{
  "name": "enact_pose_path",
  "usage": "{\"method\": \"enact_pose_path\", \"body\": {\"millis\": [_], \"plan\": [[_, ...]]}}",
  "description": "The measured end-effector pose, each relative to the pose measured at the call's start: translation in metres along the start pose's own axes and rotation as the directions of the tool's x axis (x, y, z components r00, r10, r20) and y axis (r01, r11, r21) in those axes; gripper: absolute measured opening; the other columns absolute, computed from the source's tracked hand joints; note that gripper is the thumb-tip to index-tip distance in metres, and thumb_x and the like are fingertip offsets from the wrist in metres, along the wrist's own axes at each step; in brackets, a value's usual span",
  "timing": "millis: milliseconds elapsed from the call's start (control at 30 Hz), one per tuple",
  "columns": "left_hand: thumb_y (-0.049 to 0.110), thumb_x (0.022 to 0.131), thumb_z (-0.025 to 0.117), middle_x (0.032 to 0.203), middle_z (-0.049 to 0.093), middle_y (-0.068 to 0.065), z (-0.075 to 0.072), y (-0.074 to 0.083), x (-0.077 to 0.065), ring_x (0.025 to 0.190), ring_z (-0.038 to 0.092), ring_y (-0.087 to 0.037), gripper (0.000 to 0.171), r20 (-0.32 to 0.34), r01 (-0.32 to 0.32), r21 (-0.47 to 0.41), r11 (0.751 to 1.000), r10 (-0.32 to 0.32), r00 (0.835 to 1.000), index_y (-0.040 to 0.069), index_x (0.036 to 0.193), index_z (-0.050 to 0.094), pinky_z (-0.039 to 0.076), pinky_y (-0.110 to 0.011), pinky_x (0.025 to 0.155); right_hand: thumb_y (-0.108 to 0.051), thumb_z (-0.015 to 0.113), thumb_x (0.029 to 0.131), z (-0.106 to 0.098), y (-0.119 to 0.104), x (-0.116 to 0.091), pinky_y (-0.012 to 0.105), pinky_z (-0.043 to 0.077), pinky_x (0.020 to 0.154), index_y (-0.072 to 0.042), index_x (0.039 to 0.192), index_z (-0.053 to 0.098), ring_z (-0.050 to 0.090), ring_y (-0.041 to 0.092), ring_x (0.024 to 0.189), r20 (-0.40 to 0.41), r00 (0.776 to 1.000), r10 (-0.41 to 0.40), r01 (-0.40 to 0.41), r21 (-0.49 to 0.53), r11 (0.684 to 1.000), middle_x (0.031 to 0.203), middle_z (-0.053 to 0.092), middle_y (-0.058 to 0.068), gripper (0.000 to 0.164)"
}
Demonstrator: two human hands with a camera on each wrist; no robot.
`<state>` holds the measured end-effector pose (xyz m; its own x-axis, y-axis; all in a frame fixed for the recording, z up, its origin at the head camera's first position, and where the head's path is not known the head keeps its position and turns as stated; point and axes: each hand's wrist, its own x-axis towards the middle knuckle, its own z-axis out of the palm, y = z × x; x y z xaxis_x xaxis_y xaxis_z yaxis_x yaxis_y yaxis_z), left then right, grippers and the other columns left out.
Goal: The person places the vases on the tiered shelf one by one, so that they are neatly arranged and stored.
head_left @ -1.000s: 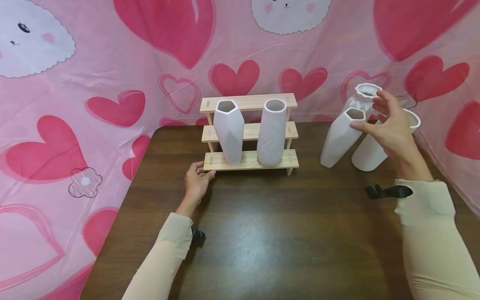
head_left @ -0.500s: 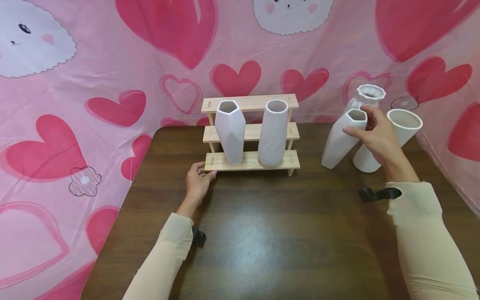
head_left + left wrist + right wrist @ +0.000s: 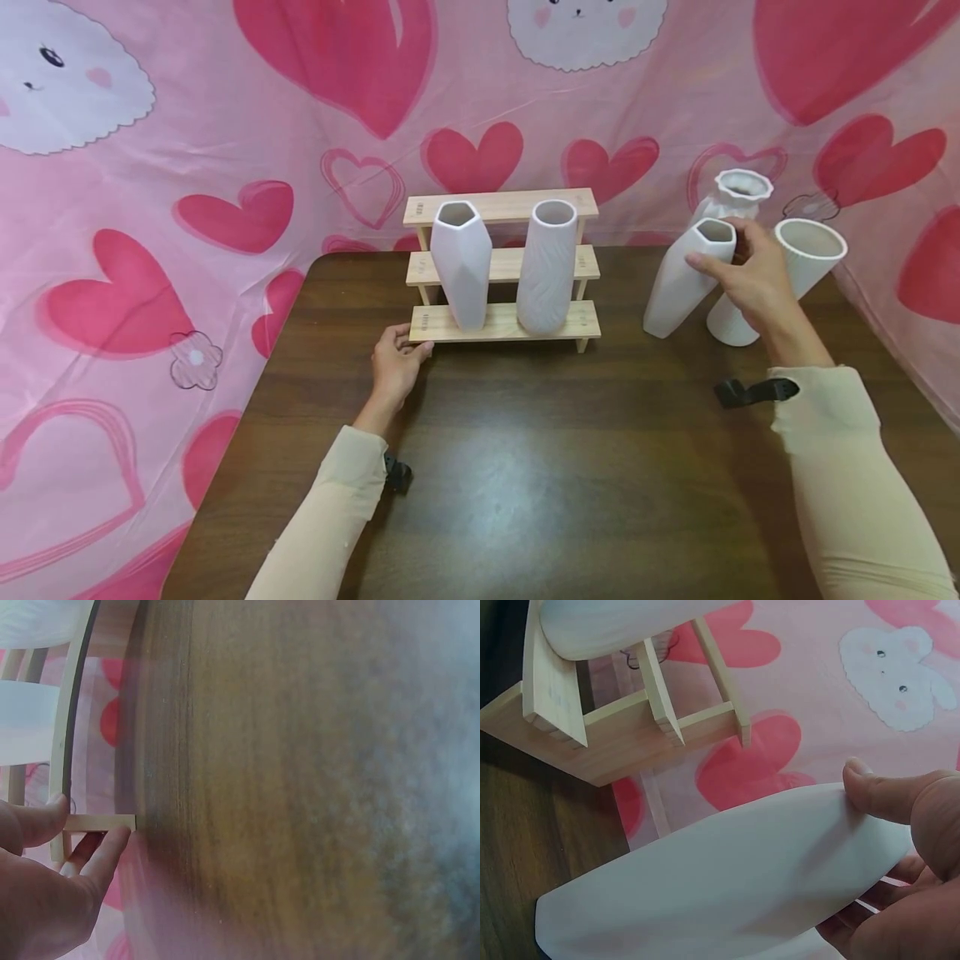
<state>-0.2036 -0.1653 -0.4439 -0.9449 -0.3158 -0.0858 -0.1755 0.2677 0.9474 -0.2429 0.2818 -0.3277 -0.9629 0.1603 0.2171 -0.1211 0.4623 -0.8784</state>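
My left hand (image 3: 395, 364) grips the front left end of a three-tier wooden display stand (image 3: 504, 265), thumb at the board's edge and fingers by the leg (image 3: 101, 823) in the left wrist view. Two white vases stand on the lowest tier: a faceted vase (image 3: 463, 271) on the left, a leaf-textured vase (image 3: 544, 271) on the right. At the right, my right hand (image 3: 757, 271) holds another white faceted vase (image 3: 681, 283) near its mouth. The right wrist view shows the thumb on the near side of this vase (image 3: 727, 870), with fingers curled around its other side.
Behind the held vase stands a white vase with a wavy rim (image 3: 720, 202). To its right is a smooth flared vase (image 3: 810, 267), partly hidden by my right hand. Everything stands on a dark wooden table (image 3: 480, 467). Pink heart-printed cloth (image 3: 315, 83) hangs close behind.
My right hand has moved left and down from above the vases and taken hold of the faceted vase by its upper part. My left hand keeps its grip on the stand.
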Motion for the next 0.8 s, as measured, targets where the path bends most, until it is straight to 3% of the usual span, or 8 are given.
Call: {"method": "enact_pose_path", "body": {"millis": [600,800], "plan": [[0.005,0.086,0.071,0.115,0.065,-0.016,0.0008,-0.0021,-0.0002,0.096,0.065,-0.026,0.046,0.005,-0.019,-0.022,1.0,0.019,1.0,0.002,0.128,0.052,0.054,-0.028,0.076,-0.009,0.079,0.08,-0.0021,0.0027,0.0026,0.009,0.045,0.069,-0.01,0.128,0.059,0.055,0.0,0.085,-0.051,0.998,-0.047,0.048,0.013,0.999,0.092,0.059,-0.021,0.051],[0.004,0.086,0.071,0.113,0.065,-0.015,0.0007,-0.0039,0.0018,0.094,0.065,-0.025,0.047,0.008,-0.028,-0.027,0.999,0.028,1.0,0.003,0.129,0.051,0.053,-0.023,0.073,-0.008,0.08,0.079,-0.0015,0.0021,0.0029,0.009,0.046,0.068,-0.006,0.125,0.061,0.055,0.001,0.081,-0.067,0.995,-0.07,0.072,0.028,0.997,0.09,0.061,-0.02,0.05]]}}
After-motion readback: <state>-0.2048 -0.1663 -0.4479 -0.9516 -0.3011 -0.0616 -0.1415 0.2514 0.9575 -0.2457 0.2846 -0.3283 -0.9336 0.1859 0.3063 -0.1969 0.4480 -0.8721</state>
